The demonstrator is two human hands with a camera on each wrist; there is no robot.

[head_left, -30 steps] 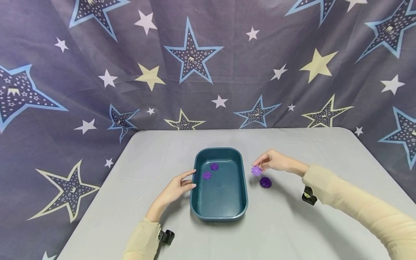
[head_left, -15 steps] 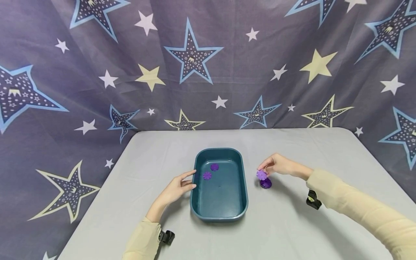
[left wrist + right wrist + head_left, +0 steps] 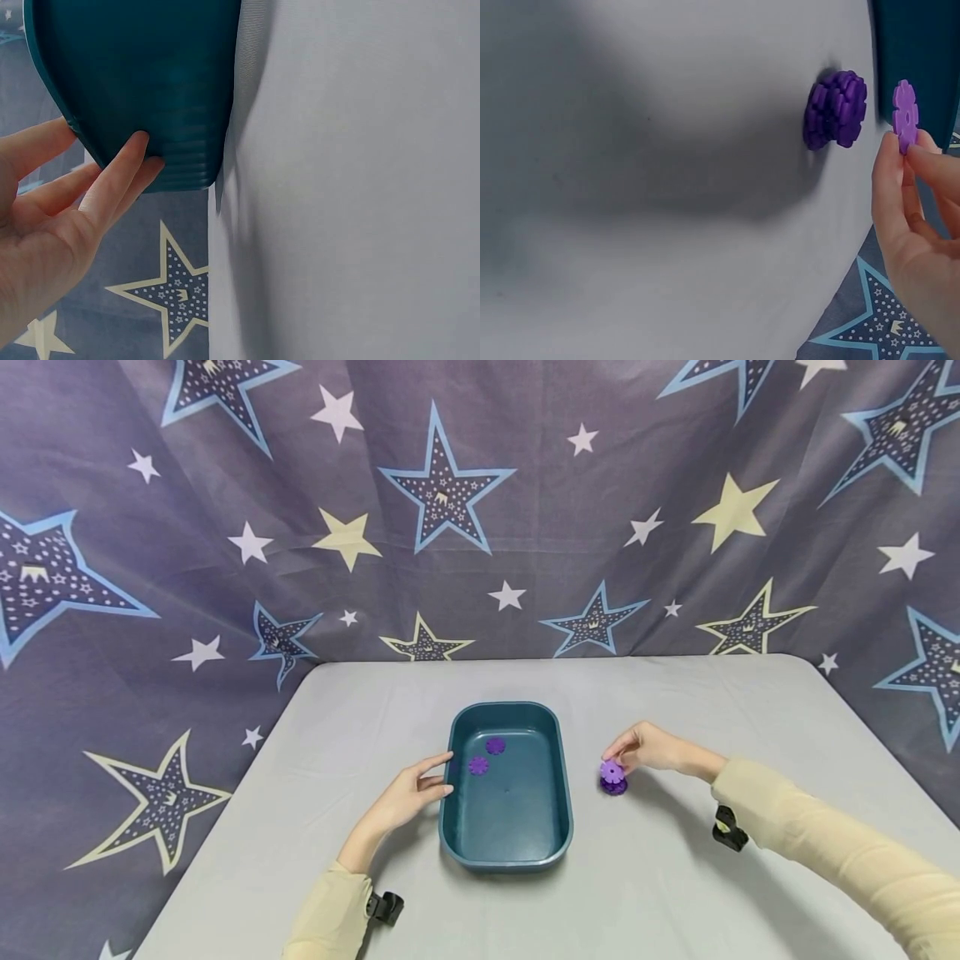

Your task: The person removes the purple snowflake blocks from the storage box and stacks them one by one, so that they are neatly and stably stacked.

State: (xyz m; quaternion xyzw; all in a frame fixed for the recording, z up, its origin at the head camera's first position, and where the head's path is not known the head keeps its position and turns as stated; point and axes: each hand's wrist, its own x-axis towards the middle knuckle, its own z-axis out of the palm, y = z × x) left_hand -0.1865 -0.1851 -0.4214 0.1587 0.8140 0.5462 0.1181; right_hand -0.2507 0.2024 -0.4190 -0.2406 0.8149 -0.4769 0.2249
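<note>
In the head view my right hand (image 3: 651,748) pinches a light purple snowflake-shaped plastic disc (image 3: 612,771) by its edge. The right wrist view shows this disc (image 3: 904,109) upright between thumb and fingertips, apart from a small stack of dark purple discs (image 3: 837,111). That stack stands on the table, and in the head view the held disc partly covers it. My left hand (image 3: 408,793) rests with fairly straight fingers against the left side of a dark teal tub (image 3: 506,865). Its fingers (image 3: 120,169) touch the tub's outer wall and rim in the left wrist view.
Two purple discs, one farther back (image 3: 495,746) and one nearer (image 3: 478,766), lie apart on the tub's floor. Light grey cloth covers the table (image 3: 675,893). A star-printed curtain (image 3: 525,527) hangs behind the table and at its sides.
My right hand has moved right and slightly nearer with the light purple disc, from beside the stack to in front of it in the head view. The left hand and tub have stayed put.
</note>
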